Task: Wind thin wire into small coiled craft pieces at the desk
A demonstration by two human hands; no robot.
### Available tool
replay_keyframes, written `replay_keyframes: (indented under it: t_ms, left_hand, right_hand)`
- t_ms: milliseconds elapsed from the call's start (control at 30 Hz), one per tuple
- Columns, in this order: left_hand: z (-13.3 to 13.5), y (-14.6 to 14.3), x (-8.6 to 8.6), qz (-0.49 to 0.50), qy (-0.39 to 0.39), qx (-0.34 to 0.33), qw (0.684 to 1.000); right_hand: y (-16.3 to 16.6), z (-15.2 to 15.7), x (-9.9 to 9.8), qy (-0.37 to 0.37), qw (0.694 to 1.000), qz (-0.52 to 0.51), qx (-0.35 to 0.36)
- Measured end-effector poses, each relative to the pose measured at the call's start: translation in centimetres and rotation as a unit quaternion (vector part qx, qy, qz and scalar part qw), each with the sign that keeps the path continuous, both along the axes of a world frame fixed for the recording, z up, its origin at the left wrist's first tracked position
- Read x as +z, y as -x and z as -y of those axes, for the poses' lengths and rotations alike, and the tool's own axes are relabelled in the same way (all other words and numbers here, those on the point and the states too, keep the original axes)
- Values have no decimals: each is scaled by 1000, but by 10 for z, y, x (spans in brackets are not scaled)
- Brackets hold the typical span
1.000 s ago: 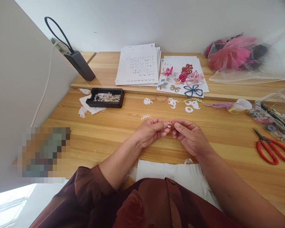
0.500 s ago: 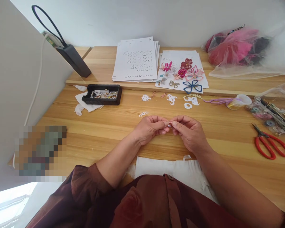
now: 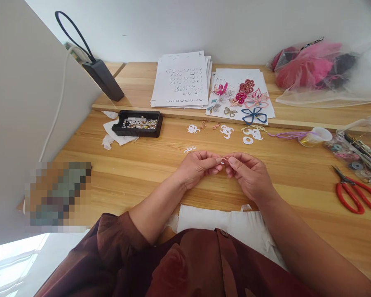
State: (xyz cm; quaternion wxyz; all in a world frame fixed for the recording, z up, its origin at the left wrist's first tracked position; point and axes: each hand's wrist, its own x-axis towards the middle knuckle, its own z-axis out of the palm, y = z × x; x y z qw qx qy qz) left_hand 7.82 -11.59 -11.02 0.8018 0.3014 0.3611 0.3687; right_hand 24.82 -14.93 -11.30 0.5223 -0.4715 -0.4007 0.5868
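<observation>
My left hand (image 3: 198,168) and my right hand (image 3: 249,175) meet above the wooden table (image 3: 117,173), holding a tiny wire loop (image 3: 224,160) between their fingertips. The loop looks copper-coloured, and my fingers partly hide it. Nearest my hands, just beyond the left one, lies a small curled white paper cutout (image 3: 190,149). More white paper curls (image 3: 226,131) and a white paper ring (image 3: 248,140) lie farther forward, with small copper wire bits (image 3: 215,126) among them.
A black tray of beads (image 3: 137,123) sits on white cloth at the left. Perforated paper sheets (image 3: 181,80) and a sheet of wire-and-paper flowers (image 3: 239,97) lie on a raised board. Red-handled scissors (image 3: 355,194) and a clear plastic box (image 3: 361,150) are on the right.
The view has shifted slightly. My fingertips have eased a little apart, and the wire loop now shows more clearly between them.
</observation>
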Motion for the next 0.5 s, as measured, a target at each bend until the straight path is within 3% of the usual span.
replay_keyframes:
  t_ms: [500]
  left_hand:
    - [-2, 4, 5, -91, -103, -12, 990]
  right_hand:
    - [-5, -4, 9, 83, 996, -26, 30]
